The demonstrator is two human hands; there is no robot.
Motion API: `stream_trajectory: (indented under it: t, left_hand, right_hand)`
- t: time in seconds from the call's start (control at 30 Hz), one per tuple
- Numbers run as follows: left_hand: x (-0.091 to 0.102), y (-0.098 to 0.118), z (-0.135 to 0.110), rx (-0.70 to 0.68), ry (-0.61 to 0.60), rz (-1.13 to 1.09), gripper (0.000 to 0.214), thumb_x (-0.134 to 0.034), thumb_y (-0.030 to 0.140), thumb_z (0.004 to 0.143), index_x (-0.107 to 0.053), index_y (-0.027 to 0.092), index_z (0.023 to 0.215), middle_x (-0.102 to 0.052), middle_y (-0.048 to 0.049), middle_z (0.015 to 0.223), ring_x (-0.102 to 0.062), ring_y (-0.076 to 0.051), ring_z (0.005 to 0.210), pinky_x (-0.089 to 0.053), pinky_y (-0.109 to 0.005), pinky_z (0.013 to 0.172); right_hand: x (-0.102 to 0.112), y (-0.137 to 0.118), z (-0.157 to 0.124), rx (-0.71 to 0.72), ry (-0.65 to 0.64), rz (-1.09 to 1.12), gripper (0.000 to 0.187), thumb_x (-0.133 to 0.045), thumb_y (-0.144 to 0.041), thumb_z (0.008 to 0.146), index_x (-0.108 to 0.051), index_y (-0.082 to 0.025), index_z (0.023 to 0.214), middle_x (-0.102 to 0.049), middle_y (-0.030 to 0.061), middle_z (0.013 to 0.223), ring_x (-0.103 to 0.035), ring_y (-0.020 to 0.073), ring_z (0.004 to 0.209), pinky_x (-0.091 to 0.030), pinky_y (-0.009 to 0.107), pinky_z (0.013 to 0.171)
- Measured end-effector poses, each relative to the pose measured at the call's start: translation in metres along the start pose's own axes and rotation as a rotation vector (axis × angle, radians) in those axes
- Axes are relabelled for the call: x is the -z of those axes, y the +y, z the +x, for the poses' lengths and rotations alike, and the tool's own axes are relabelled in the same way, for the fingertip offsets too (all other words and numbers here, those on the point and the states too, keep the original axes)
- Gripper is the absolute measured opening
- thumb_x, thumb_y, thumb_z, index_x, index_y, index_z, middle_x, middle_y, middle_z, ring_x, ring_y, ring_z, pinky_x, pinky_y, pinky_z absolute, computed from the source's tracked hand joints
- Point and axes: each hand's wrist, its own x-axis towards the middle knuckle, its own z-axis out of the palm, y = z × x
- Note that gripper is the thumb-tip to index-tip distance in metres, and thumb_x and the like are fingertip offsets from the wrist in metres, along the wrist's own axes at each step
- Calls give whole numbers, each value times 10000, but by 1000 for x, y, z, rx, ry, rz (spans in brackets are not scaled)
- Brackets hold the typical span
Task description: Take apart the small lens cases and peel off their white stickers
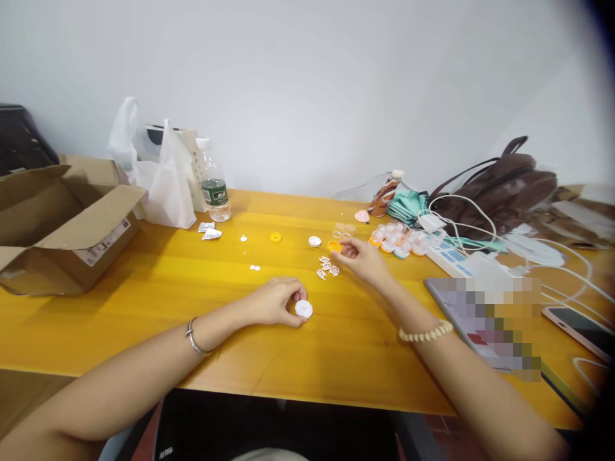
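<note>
My left hand (276, 299) rests on the yellow table (144, 301) with its fingers curled round a small white round cap (303, 309). My right hand (361, 256) reaches further back and pinches a small orange round piece (334, 246). Just left of that hand lie several tiny white cut-out pieces (327, 267). Further back sit a white cap (314, 241) and a yellow cap (275, 237). A cluster of clear and orange small assembled pieces (398, 240) lies right of my right hand.
An open cardboard box (62, 224) stands at the left. White plastic bags (161, 173) and a water bottle (214, 182) are at the back. A brown bag (500, 189), power strip with cables (456, 256), booklet (480, 314) and phone (579, 330) crowd the right.
</note>
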Motion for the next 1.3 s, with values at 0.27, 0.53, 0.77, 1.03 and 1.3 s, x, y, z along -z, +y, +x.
stream_trajectory:
  t: [0.27,0.53,0.77,1.03,1.3]
  left_hand:
    - [0,-2,0,-18,-8,25,249,-650,300,659,-550,186,857,-567,-6,826,-513,-148,758,-400,-255,714]
    - [1,-1,0,-15,-16,18,259,-658,296,659,-554,183,867,-571,-12,838,-518,-150,768,-399,-258,723]
    - [1,-3,-1,-28,-24,0,269,-659,298,662,-557,182,882,-566,-15,843,-515,-153,780,-398,-258,728]
    - [6,-4,0,-77,-62,-23,270,-665,332,670,-567,177,869,-563,-8,822,-513,-144,747,-396,-245,693]
    - [17,-8,-4,-37,-124,-100,423,-703,363,652,-566,172,1004,-614,-38,944,-556,-162,817,-419,-253,718]
  right_hand:
    - [-20,30,47,-140,-114,-224,179,-606,-326,658,-571,-151,636,-530,-15,546,-454,102,509,-294,218,475]
    - [-22,29,52,-169,-136,-180,310,-631,-382,667,-626,-121,834,-541,-15,586,-479,111,531,-332,219,497]
    - [-11,-6,0,-64,-235,143,292,-540,-418,773,-566,-153,892,-553,7,705,-499,117,602,-410,243,568]
    - [-26,-33,-63,191,-573,106,584,-768,-489,535,-467,-195,939,-508,18,874,-482,165,782,-427,296,699]
    - [-27,-29,-60,297,-589,75,507,-728,-485,617,-498,-197,966,-505,19,883,-477,168,821,-397,289,733]
